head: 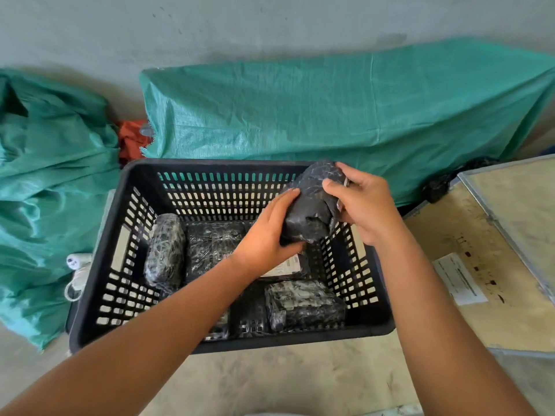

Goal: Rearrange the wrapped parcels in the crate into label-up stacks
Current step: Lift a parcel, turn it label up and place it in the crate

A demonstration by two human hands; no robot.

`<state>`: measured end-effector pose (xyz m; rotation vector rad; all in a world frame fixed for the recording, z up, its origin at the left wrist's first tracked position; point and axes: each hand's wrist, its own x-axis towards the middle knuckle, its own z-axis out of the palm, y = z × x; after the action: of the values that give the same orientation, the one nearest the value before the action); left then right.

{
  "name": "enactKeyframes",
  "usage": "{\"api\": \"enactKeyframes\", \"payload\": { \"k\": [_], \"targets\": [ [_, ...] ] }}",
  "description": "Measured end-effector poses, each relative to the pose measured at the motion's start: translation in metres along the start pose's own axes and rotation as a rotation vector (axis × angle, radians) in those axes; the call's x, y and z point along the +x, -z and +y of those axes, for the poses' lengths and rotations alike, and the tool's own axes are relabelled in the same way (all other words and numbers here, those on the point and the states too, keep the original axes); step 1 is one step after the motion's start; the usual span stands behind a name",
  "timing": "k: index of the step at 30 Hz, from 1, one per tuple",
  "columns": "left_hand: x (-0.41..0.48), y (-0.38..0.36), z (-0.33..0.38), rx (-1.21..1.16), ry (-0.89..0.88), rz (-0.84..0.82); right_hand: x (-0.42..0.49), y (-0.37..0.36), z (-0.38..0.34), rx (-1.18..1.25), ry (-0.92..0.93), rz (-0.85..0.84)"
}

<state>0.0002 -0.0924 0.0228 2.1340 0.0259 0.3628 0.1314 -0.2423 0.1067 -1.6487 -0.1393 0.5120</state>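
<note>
**Fingers closed on one parcel, held above the crate's right end**

Fingers (330, 187) of the right hand (365, 207) are wrapped round the upper end of a black wrapped parcel (312, 205); the lower end is cupped by the left hand (265, 238). The parcel is held tilted, clear of the crate (99, 295).

Contents noted in the crate: one parcel on edge at the left wall (165, 253); one flat beside it (210, 244); one at the near right (303, 304); one showing a white label (283, 267), partly hidden under the left wrist.

Step judged in hand: inspection and turning of the lifted parcel (its label is not visible, apart from a pale edge under the right fingers). Next move calls for rotation until the label faces up, then placement on a flat parcel.
</note>
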Motion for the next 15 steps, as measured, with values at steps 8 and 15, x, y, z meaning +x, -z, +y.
{"api": "enactKeyframes", "payload": {
  "k": [8,15],
  "targets": [
    [-0.007,0.056,0.008,-0.338,-0.002,0.126,-0.007,0.006,0.008,-0.183,0.295,-0.092],
    [0.001,0.09,0.002,-0.657,0.206,0.072,0.0,-0.006,0.024,0.021,0.159,-0.566]
  ]
}}
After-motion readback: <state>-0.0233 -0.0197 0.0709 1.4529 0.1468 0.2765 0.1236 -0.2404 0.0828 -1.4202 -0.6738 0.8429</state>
